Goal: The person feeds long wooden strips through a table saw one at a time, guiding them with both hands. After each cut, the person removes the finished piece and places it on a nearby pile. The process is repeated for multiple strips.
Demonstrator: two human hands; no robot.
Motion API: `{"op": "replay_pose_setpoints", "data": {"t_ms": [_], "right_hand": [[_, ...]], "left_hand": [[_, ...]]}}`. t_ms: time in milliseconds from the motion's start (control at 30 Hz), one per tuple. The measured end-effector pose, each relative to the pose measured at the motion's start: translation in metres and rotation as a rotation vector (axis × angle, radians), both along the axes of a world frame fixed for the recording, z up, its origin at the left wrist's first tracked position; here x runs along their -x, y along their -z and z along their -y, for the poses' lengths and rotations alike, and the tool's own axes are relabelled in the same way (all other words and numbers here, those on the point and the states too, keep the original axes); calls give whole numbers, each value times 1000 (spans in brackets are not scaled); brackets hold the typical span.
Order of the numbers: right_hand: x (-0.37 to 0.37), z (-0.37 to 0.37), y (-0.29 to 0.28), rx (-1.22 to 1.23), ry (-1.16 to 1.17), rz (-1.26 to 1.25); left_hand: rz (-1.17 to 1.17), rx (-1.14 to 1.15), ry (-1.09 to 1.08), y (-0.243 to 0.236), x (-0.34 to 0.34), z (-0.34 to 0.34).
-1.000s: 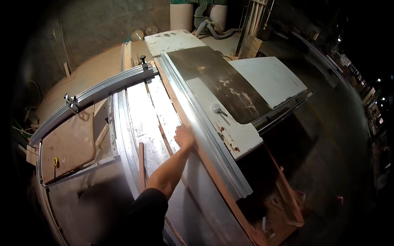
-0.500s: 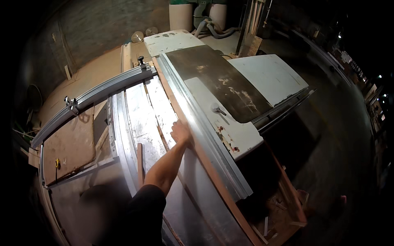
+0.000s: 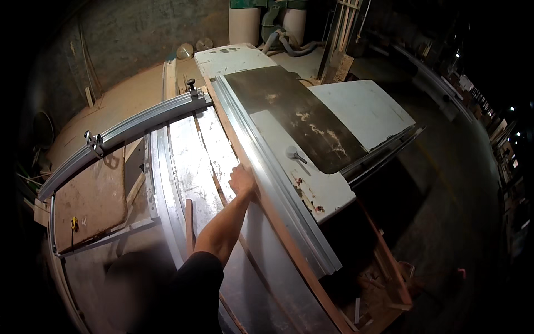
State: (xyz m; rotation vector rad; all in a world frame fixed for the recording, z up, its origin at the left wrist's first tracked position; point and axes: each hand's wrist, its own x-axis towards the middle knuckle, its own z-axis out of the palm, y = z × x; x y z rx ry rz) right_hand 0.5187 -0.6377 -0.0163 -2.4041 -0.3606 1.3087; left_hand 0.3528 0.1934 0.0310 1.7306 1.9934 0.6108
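The metal desk (image 3: 189, 145) carries the work, and its whole length helps: the piece is best kept flat on it from end to end. To its right runs the silver rail (image 3: 270, 172), a straight reference along which no gap should be left. The long wooden strip (image 3: 292, 250) lies on the desk just beside that rail, running from the far crossbar (image 3: 128, 125) down to the lower edge of the view; whether it touches the rail all along cannot be told.

The person's left hand (image 3: 243, 181) is closed on the strip near its middle, knuckles up; how far the thumb wraps is hidden. Steady pressure, both down and toward the rail, would serve best, with a second support nearer the close end so that the strip does not swing. The right hand is out of view. The short wooden strip (image 3: 189, 220) should stay clear of the forearm.

Compared with a second ago, the machine sits almost alike in view and the left hand keeps about the same place. A blurred, hand-like shape at the strip's near end is now gone.
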Motion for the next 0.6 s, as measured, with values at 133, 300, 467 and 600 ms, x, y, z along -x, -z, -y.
{"op": "replay_pose_setpoints", "data": {"t_ms": [133,300,467,600], "right_hand": [[7,-64,-27,21,-150,45],[22,-117,-62,12,-214,100],[30,-144,-85,-135,-186,179],[26,-127,-82,-164,-158,189]], "left_hand": [[2,-31,7,0,3,15],[-3,-21,59,-7,-2,37],[-24,-18,5,-5,0,29],[-34,-25,-4,0,3,26]]}}
